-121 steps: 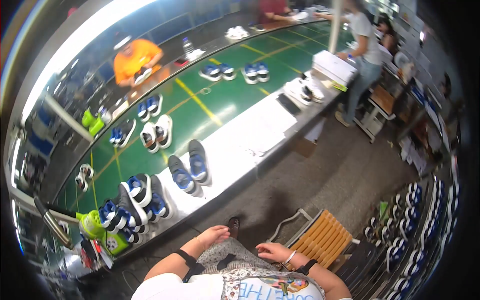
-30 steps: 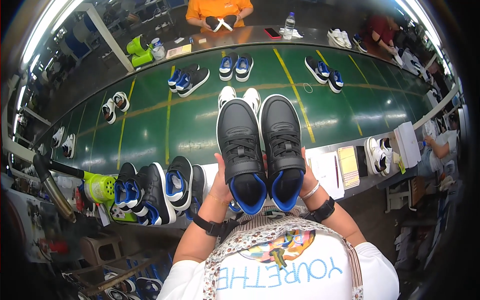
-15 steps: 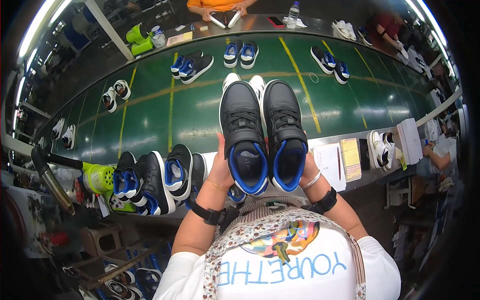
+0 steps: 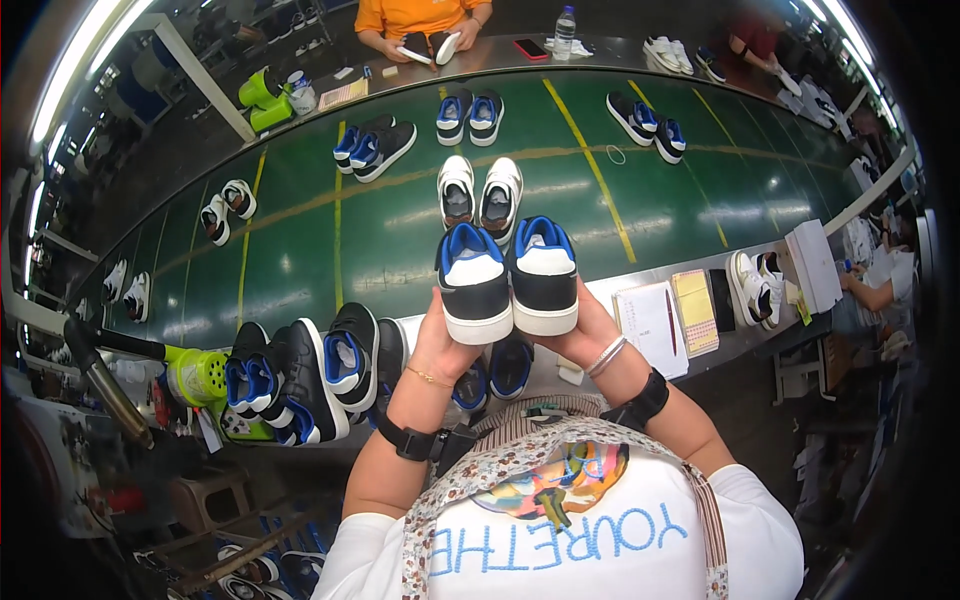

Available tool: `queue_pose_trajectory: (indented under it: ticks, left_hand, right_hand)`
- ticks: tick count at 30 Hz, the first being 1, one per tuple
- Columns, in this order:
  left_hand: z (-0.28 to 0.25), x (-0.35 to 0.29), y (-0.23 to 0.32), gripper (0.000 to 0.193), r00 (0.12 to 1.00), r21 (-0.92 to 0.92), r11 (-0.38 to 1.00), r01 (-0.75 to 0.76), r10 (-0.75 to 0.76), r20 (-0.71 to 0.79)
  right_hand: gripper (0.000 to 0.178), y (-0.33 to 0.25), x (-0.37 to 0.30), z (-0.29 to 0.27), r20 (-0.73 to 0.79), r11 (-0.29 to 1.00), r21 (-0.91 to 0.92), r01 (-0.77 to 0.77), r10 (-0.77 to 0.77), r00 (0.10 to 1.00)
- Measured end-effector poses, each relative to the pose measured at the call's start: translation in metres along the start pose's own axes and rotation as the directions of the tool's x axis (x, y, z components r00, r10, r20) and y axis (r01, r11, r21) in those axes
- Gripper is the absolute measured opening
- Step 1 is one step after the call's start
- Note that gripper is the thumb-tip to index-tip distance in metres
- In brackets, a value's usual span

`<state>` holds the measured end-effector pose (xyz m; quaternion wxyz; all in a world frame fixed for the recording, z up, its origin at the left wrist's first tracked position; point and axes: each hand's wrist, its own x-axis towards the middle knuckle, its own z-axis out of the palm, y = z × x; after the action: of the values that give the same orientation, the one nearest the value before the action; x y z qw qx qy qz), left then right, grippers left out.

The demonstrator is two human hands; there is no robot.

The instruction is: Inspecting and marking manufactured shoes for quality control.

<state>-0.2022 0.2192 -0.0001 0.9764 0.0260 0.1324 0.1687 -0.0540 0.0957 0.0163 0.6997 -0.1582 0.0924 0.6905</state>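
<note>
In front of me I hold a pair of black sneakers with blue lining and white heel tabs. My left hand (image 4: 438,338) is closed round the side of the left sneaker (image 4: 476,296), and my right hand (image 4: 588,330) grips the right sneaker (image 4: 543,290). Their heels and white soles face me, while the toes are hidden behind. Just beyond them, a pair of white sneakers (image 4: 456,184) sits on the green conveyor belt (image 4: 400,235). Below my hands, more blue-lined shoes (image 4: 510,368) rest on the near ledge, partly covered by my left hand and the held pair.
Several black sneakers (image 4: 350,355) stand at left beside a green machine part (image 4: 197,375). At right lie a notebook (image 4: 652,330) with a pen, a yellow pad (image 4: 694,310) and white shoes (image 4: 748,290). Across the belt, a person in orange (image 4: 425,15) handles shoes.
The held sneakers have tipped over, from showing their uppers and openings to showing their heels. The white pair behind them is now more exposed. The person in orange has turned the shoes they hold.
</note>
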Motion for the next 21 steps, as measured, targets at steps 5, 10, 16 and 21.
queue_pose_trajectory:
  ticks: [5, 10, 16, 21]
  left_hand:
    - [0.017, -0.006, -0.004, 0.034, 0.994, 0.088, 0.995, -0.035, 0.044, -0.096]
    - [0.016, -0.007, -0.004, 0.033, 0.993, 0.102, 0.994, -0.045, 0.056, -0.104]
    - [0.005, -0.005, 0.000, 0.055, 0.998, 0.077, 0.997, -0.002, 0.006, -0.059]
    - [0.006, -0.007, 0.001, 0.053, 0.998, 0.032, 0.999, -0.006, 0.008, -0.065]
  right_hand:
    - [0.049, 0.001, -0.001, 0.003, -0.042, 1.000, -0.004, -0.004, 0.004, 0.999]
    - [0.051, 0.002, -0.003, 0.006, -0.040, 1.000, -0.010, -0.001, 0.000, 0.999]
    - [0.052, 0.005, -0.004, 0.010, -0.049, 0.999, -0.022, 0.024, -0.025, 0.999]
    - [0.052, 0.005, -0.005, 0.014, -0.028, 0.998, -0.045, 0.034, -0.036, 0.999]
